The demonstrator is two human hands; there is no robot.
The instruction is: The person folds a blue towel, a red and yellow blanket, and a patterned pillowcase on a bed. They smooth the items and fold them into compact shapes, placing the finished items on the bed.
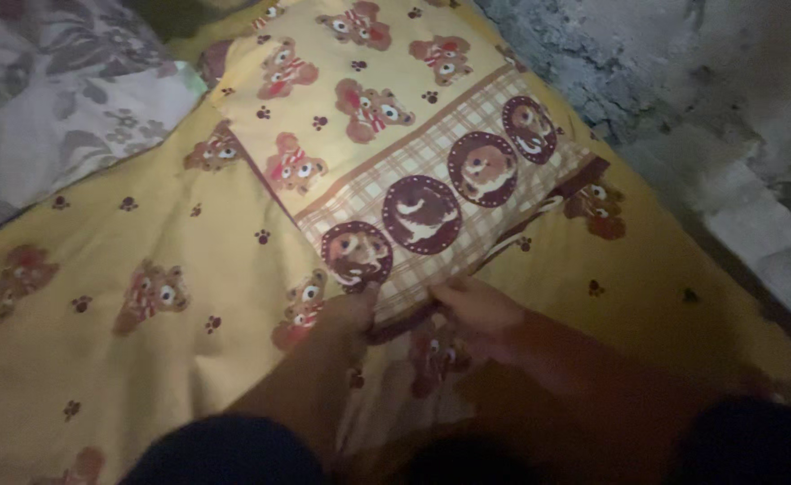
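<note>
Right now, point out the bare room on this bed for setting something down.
Free: the yellow bear-print sheet left of the left hand, below the grey floral pillow; and a narrower strip between the yellow bear-print pillow and the rough grey wall. Crowded: the pillow's checked edge, where the right hand also grips.

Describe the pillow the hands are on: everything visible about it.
The pillow wears a yellow fabric case printed with teddy bears and paw prints; its near end has a checked band with four dark round animal medallions. It lies flat and angled on a matching yellow bedsheet, beside a grey floral cloth and a rough grey wall. The left hand and right hand both grip its near edge.
</note>
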